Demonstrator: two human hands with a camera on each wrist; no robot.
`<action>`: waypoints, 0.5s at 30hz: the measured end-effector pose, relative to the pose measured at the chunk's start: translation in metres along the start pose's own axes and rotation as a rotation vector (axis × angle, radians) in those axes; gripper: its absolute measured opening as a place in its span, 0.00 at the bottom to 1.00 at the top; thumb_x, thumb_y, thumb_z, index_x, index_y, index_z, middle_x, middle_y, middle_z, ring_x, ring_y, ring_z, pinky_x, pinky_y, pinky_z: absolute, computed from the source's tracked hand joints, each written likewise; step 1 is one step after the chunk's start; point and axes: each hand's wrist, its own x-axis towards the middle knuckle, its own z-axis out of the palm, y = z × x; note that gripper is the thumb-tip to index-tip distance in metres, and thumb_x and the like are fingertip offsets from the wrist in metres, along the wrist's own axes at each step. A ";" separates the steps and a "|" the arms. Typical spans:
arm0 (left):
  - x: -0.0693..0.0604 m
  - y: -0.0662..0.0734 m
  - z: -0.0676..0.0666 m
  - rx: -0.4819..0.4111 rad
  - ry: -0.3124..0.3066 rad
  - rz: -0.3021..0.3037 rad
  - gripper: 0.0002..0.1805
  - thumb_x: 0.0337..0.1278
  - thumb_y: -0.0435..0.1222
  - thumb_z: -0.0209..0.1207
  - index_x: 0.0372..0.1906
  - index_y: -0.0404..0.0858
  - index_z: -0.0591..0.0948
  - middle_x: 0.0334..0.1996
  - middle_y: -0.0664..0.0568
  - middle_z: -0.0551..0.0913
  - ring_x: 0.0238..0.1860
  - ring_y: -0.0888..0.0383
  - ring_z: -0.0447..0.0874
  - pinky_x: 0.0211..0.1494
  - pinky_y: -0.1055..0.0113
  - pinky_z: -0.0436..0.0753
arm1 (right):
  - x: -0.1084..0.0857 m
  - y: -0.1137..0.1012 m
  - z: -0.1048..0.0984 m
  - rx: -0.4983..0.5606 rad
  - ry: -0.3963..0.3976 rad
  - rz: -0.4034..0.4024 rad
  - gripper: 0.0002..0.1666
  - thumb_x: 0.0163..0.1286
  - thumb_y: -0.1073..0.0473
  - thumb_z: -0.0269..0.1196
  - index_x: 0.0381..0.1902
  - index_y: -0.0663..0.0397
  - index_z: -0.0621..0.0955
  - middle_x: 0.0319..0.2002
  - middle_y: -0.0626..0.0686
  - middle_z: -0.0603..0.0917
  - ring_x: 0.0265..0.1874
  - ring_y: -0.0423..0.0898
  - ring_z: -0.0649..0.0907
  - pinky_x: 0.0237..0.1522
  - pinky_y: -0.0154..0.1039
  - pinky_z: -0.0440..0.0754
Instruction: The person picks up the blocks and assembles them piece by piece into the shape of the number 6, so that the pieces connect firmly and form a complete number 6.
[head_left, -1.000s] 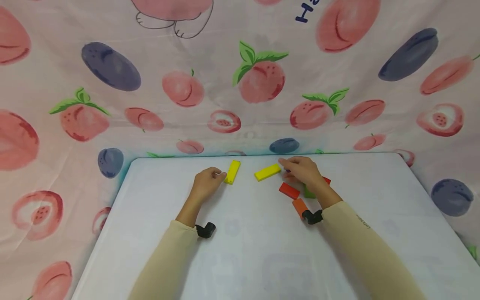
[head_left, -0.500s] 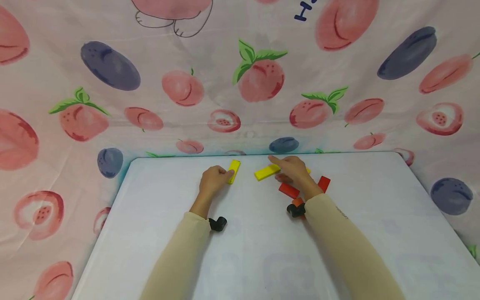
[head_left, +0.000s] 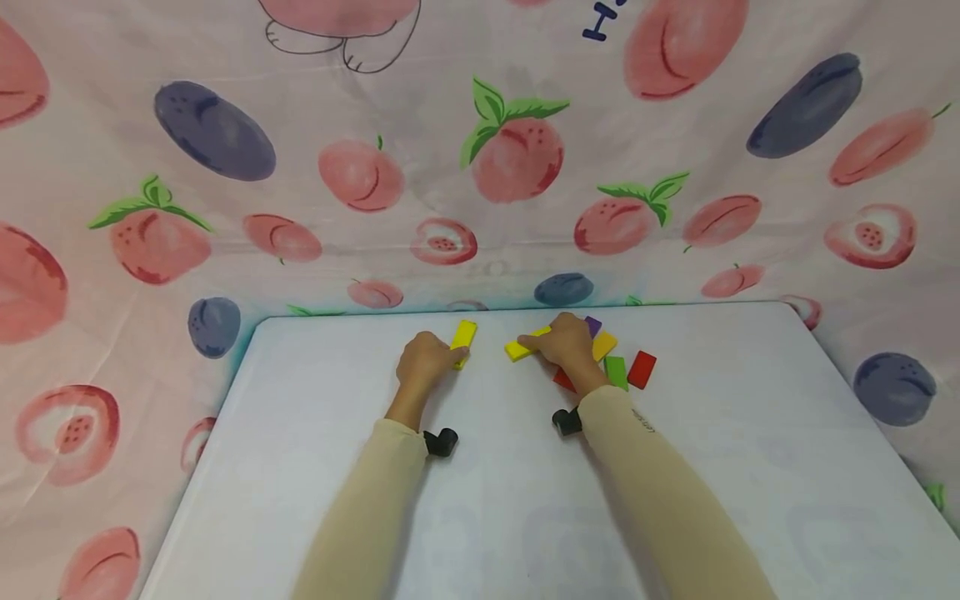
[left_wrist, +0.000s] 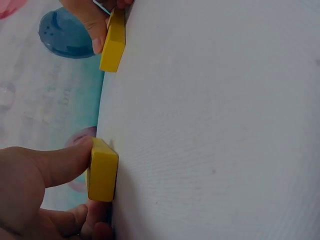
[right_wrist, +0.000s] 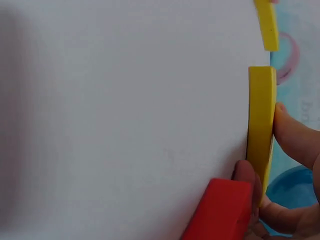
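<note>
Two flat yellow blocks lie apart near the table's far edge. My left hand (head_left: 423, 358) pinches the left yellow block (head_left: 463, 335), its thumb on one side and its fingers curled by the other, as the left wrist view shows on that block's end (left_wrist: 103, 175). Thumb and fingers of my right hand (head_left: 567, 343) hold the right yellow block (head_left: 516, 351) from both sides, seen along its length (right_wrist: 261, 115) in the right wrist view. Close to those right fingers sits a red block (right_wrist: 220, 210); in the head view the hand partly covers it.
Right of my right hand lie a purple block (head_left: 593, 326), an orange-yellow block (head_left: 604, 345), a green block (head_left: 616, 372) and another red block (head_left: 642, 369). A fruit-print cloth (head_left: 442, 158) hangs behind the white table (head_left: 480, 517).
My right hand has moved left from beside the right yellow block and now grips it. My left hand has shifted right onto the left yellow block. Both blocks stay nearly where they were.
</note>
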 end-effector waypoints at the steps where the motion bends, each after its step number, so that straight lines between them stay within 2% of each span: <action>1: 0.000 0.001 0.000 0.005 -0.007 -0.008 0.25 0.56 0.56 0.69 0.41 0.36 0.85 0.37 0.48 0.86 0.33 0.52 0.80 0.28 0.65 0.73 | 0.000 -0.001 0.001 -0.002 0.001 0.002 0.45 0.61 0.35 0.72 0.59 0.66 0.76 0.53 0.62 0.81 0.49 0.56 0.79 0.55 0.47 0.82; 4: -0.002 0.001 -0.001 0.021 -0.037 -0.012 0.25 0.56 0.57 0.68 0.38 0.37 0.83 0.33 0.48 0.82 0.31 0.52 0.78 0.27 0.65 0.72 | -0.001 -0.003 0.001 -0.002 -0.015 0.023 0.44 0.62 0.36 0.72 0.59 0.65 0.75 0.53 0.61 0.80 0.48 0.55 0.78 0.53 0.46 0.82; 8: -0.006 -0.005 -0.004 -0.022 -0.084 0.057 0.23 0.61 0.55 0.65 0.32 0.38 0.80 0.28 0.50 0.77 0.29 0.53 0.75 0.28 0.66 0.70 | -0.003 -0.005 0.000 -0.020 -0.053 0.023 0.43 0.62 0.37 0.73 0.59 0.65 0.74 0.50 0.60 0.80 0.46 0.54 0.78 0.50 0.44 0.82; 12: -0.011 -0.014 -0.007 -0.168 -0.110 0.125 0.20 0.66 0.52 0.62 0.31 0.40 0.75 0.29 0.50 0.73 0.31 0.54 0.71 0.31 0.67 0.69 | -0.004 -0.005 -0.001 -0.045 -0.089 0.009 0.43 0.62 0.37 0.73 0.60 0.64 0.75 0.53 0.61 0.81 0.48 0.54 0.78 0.52 0.44 0.82; 15: -0.018 -0.021 -0.012 -0.335 -0.149 0.125 0.17 0.66 0.48 0.62 0.32 0.41 0.72 0.36 0.48 0.76 0.35 0.53 0.74 0.34 0.66 0.72 | -0.004 -0.004 -0.002 -0.047 -0.114 0.009 0.44 0.63 0.38 0.72 0.63 0.64 0.74 0.57 0.61 0.80 0.50 0.55 0.77 0.56 0.46 0.82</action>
